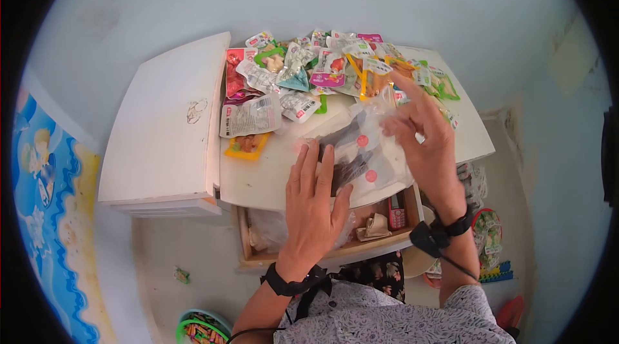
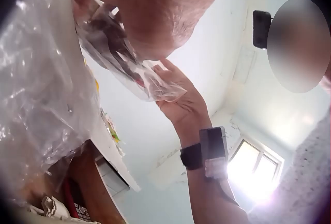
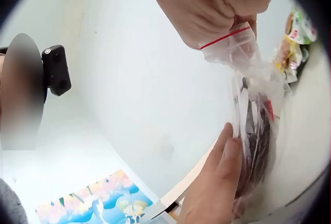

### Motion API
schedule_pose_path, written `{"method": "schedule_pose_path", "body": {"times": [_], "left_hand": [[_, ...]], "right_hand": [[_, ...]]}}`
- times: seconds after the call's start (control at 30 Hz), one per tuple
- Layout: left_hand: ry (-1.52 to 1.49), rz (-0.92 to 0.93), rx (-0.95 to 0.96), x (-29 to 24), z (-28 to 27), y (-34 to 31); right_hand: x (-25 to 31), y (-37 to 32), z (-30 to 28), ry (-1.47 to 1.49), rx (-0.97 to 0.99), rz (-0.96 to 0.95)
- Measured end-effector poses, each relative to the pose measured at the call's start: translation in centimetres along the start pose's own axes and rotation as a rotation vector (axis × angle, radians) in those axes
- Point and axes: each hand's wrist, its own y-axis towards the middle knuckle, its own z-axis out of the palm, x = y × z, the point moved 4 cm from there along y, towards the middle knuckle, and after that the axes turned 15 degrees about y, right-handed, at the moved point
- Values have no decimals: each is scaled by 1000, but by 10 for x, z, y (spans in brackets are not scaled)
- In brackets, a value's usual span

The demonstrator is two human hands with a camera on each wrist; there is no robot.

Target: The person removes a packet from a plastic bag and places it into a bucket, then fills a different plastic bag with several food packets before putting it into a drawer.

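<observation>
A clear zip bag (image 1: 387,157) with dark contents and round red marks lies on the white cabinet top in the head view. My left hand (image 1: 314,199) rests on its left part with fingers extended. At the bag's other end, my right hand (image 1: 431,134) pinches the plastic between thumb and fingers. The right wrist view shows the red zip strip (image 3: 226,36) right beside that hand, with the bag's mouth end raised. Dark, flat pieces show through the plastic there, and the fingers of my left hand (image 3: 214,182) lie along the bag's side.
Many snack packets (image 1: 296,76) are heaped at the back of the cabinet top (image 1: 258,183). Below its front edge an open drawer (image 1: 322,255) holds clear plastic, a red phone (image 1: 396,213) and a folded beige item (image 1: 374,228). A tub (image 1: 205,326) stands on the floor.
</observation>
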Motion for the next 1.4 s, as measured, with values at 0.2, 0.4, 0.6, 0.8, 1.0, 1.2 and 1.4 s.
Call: {"method": "schedule_pose_path", "body": {"times": [0.2,0.4,0.6,0.8,1.0,1.2,1.4], "left_hand": [[-209,-28,-158,18,-15,0],[-523,-95,-51,30,-13,24],[-810,-136,-44,28,-35,49],[-867,-136,19,30,-30,57],[-1011,-208,50,28,-15,46],[-921,-238,86,32,-19,48],[-985,-237,41,38,-11,49]], "right_hand": [[63,40,8,-216,284,-411],[66,46,15,-370,468,-414],[91,48,25,-428,434,-576],[85,48,34,-390,405,-761],[72,40,37,-371,472,-649],[72,40,26,-311,426,-652],[35,31,-15,76,307,-305]]}}
